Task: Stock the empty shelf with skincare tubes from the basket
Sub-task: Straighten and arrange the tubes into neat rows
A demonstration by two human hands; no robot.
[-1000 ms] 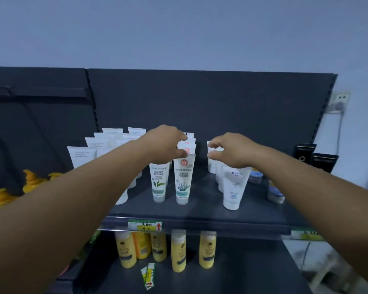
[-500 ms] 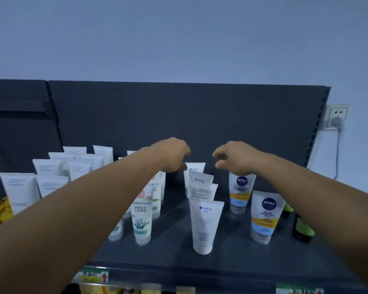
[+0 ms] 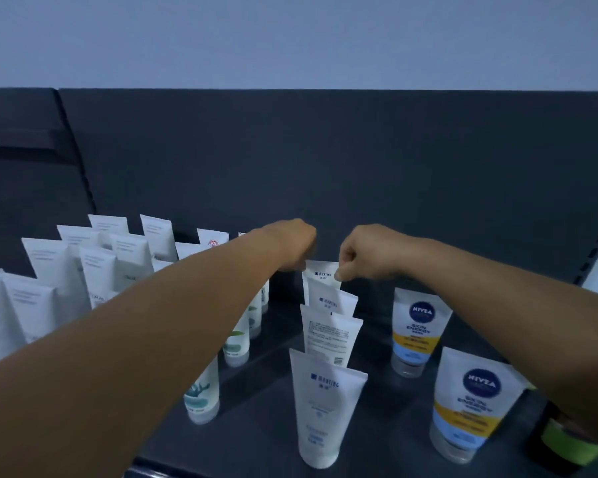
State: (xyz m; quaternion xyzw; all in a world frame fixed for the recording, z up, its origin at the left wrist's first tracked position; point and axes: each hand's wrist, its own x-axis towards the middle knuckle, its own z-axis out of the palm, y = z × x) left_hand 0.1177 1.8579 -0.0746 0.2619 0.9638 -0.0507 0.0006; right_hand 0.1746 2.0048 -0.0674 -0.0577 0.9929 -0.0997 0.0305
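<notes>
Behind left forearm (image 3: 145, 339): green-print tubes (image 3: 201, 391) partly hidden. Rearmost white tube (image 3: 320, 270) half covered by both fists. Dark green-banded bottle (image 3: 563, 446) cut by right forearm (image 3: 497, 288). Small print unreadable.

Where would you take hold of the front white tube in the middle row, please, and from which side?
Pinch the flat crimped top edge of the front white tube from above. It stands cap down with that wide edge uppermost, its neighbour close behind and open shelf on both sides, so a top grip is probably least likely to tip it.
</notes>
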